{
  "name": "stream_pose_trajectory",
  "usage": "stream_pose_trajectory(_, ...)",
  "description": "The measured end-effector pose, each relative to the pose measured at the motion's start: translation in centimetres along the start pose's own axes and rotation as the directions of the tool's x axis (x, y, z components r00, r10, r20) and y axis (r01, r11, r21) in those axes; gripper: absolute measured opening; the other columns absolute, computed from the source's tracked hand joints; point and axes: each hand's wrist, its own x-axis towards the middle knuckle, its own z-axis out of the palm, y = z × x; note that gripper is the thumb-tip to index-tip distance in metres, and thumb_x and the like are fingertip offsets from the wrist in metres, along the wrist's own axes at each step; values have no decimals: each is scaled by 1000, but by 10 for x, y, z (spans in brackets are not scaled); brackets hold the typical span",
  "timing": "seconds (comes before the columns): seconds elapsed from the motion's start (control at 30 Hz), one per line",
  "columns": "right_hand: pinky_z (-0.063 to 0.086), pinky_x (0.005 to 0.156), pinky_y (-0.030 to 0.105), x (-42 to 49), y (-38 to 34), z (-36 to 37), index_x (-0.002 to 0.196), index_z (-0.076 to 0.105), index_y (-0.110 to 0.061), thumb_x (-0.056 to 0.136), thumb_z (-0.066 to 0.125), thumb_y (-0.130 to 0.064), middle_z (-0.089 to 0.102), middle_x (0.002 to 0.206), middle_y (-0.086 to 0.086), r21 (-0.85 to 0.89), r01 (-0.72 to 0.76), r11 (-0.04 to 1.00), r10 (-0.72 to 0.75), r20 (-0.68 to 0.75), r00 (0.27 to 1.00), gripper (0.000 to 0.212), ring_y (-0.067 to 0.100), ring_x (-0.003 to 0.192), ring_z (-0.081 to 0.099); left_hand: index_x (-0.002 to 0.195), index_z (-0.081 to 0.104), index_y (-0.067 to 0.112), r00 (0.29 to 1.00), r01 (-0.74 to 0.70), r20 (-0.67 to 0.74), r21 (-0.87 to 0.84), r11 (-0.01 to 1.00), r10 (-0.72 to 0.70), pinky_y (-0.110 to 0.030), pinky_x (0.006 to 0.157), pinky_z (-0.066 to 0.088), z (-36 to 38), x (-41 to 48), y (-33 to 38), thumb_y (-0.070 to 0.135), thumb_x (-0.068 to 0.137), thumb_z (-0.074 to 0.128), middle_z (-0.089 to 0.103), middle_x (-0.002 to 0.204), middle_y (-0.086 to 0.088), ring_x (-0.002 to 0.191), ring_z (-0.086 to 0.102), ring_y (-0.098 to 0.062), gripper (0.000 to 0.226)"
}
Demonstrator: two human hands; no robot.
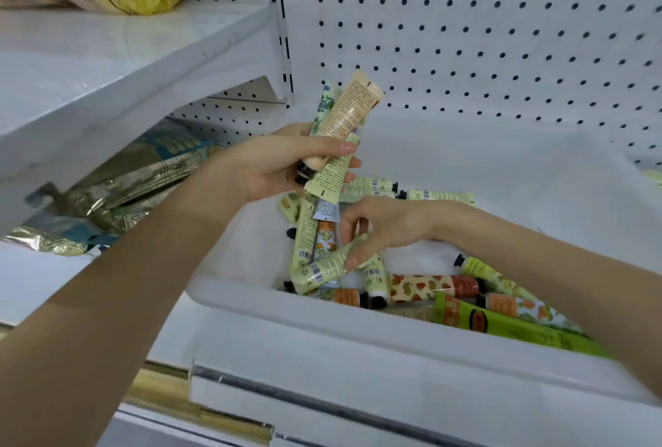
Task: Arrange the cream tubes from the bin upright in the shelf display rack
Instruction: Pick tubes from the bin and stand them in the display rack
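Gathering step: picking cream tubes out of the bin, none in a rack yet.
Left hand holds a bunch of tubes above the bin, fingers curled round a peach tube and some green ones, caps down. Right hand is down in the bin, fingertips pinching a pale green tube on the loose pile. No display rack in view. Next move, likely: lift this tube, add it to the bunch, then find the rack and stand them upright.
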Motion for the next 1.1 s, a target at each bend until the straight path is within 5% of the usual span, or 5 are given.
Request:
stream_pose_trajectory(0.23, 39, 58, 8, -24, -19, -26, 84, 57, -15, 84, 70, -15, 53, 76, -8, -5, -26, 1000, 26, -72, 997, 13, -9, 59, 51, 104, 63, 15, 998, -54, -42, -48, 997, 52, -24, 64, 57, 2, -5, 3, 23, 67, 68, 75, 87, -1, 76, 71, -12, 39)
stream_pose_trajectory(0.37, 54, 61, 21, -63, -32, -43, 94, 57, -14, 90, 62, -22, 37, 79, -3, 43, -92, 995, 99, -230, 968, 11, 11, 63, 63, 111, 60, 13, 995, -55, -87, -70, 996, 49, -25, 67, 58, 6, -10, 6, 20, 72, 69, 75, 89, -2, 79, 72, -13, 41)
stream_pose_trajectory(0.8, 57, 74, 21, -255, -62, -36, 109, 64, 1, 85, 67, -10, 68, 65, -4, 363, -49, 931, 293, -658, 694, 27, 23, 83, 72, 93, 66, 19, 980, -192, -15, -287, 939, 196, -25, 63, 59, 58, -53, 44, 20, 81, 63, 75, 81, 2, 77, 73, -12, 13)
stream_pose_trajectory(0.93, 56, 83, 25, -307, -78, -28, 112, 62, 0, 85, 66, -1, 62, 53, -12, 383, -21, 924, 314, -724, 614, 28, 23, 88, 72, 90, 68, 18, 968, -179, 107, -350, 919, 229, -26, 61, 58, 111, -65, 49, 27, 48, 76, 75, 80, 1, 78, 73, -14, 44)
stream_pose_trajectory(1.1, 57, 68, 22, -358, -88, -22, 93, 64, 3, 85, 68, -19, 69, 72, 5, 288, -162, 944, 329, -774, 541, 24, 19, 72, 71, 101, 62, 16, 970, -163, 113, -361, 918, 217, -24, 62, 57, 174, -66, 52, 19, 82, 66, 75, 82, 2, 81, 73, -13, 20)
